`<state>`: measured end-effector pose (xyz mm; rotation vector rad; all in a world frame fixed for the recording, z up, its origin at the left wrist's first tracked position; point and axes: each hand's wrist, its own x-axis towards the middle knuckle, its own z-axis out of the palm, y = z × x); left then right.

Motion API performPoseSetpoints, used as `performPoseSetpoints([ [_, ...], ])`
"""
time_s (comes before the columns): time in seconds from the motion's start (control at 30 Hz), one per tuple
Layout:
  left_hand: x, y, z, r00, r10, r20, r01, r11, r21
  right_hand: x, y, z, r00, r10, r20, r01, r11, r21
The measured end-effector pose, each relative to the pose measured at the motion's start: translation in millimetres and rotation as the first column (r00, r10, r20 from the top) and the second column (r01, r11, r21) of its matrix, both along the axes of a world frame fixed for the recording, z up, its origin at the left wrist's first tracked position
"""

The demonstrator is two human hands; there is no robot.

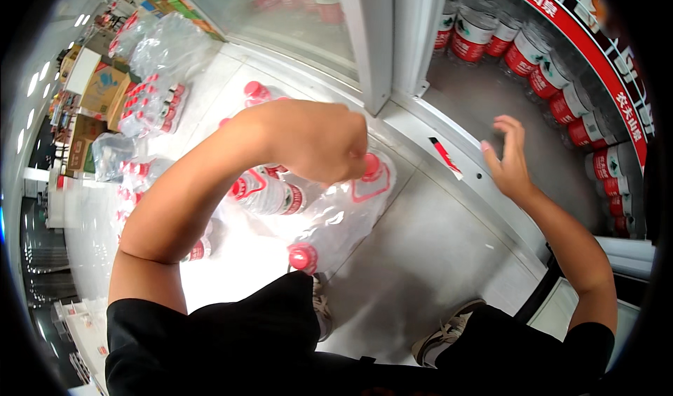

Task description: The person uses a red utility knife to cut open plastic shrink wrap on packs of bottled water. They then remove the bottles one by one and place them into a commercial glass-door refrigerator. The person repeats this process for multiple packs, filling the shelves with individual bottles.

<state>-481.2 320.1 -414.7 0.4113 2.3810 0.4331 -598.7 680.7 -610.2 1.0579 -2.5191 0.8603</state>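
My left hand [326, 143] is curled into a fist over large water bottles on the floor, near a red cap [371, 166] with a red carry handle. Its palm side is turned away, so I cannot see whether it grips anything. Clear plastic film [336, 220] wraps the nearest bottles, and a labelled water bottle [271, 193] lies on its side to their left. My right hand [507, 159] is empty with its fingers apart, by the cooler's lower sill. A slim red and black object [446, 158], apparently a box cutter, lies on that sill [410, 128].
Rows of red-labelled water bottles [568, 104] stand inside the open cooler at right. A glass door [294, 23] stands beyond my left hand. Wrapped bottle packs [152, 104] and cardboard boxes [100, 88] are at far left. My shoes [447, 330] are on the tiled floor [399, 259].
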Motion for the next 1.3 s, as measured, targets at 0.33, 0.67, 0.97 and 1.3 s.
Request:
performPoseSetpoints([
  [0.33, 57, -27, -39, 0.899, -0.133, 0.417, 0.226, 0.957, -0.182, 38, -82, 25, 0.87, 0.41, 0.273, -0.429, 0.903, 0.009],
  [0.67, 62, -99, -40, 0.984, 0.068, -0.163, -0.144, 0.846, -0.514, 66, -105, 30, 0.796, 0.49, 0.356, -0.511, 0.859, -0.038],
  [0.97, 78, -96, -60, 0.985, 0.098, 0.141, 0.037, 0.68, -0.732, 72, -119, 26, 0.776, 0.487, 0.4, -0.515, 0.856, -0.043],
  [1.3, 70, -90, -50, 0.992, -0.085, -0.093, 0.042, 0.92, -0.39, 68, -136, 47, 0.763, 0.485, 0.426, -0.461, 0.872, -0.166],
])
